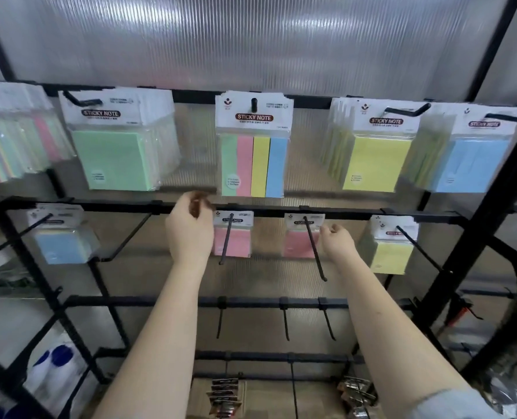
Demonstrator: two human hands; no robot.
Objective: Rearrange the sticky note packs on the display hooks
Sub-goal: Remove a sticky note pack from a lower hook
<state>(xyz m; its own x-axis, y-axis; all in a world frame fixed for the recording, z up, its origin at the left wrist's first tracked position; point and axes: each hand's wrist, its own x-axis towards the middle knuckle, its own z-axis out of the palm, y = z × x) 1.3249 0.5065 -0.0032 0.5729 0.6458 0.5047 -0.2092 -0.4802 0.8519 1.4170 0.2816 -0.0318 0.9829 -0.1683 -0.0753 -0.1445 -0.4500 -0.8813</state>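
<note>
From the head view, my left hand (189, 229) hung with loosely curled fingers, holding nothing, just left of the small pink sticky note pack (232, 237) on its black wire hook (226, 239); my right hand (337, 240) was loosely curled and empty too, just right of a second pink pack (299, 240); the four-colour striped pack (253, 146) hung above that first pink pack.

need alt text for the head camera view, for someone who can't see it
Two bare hands reach up to a black hook rack: the left hand beside a small pink pack, the right hand beside another pink pack. Above hang larger sticky note packs, including a four-colour pack.
</note>
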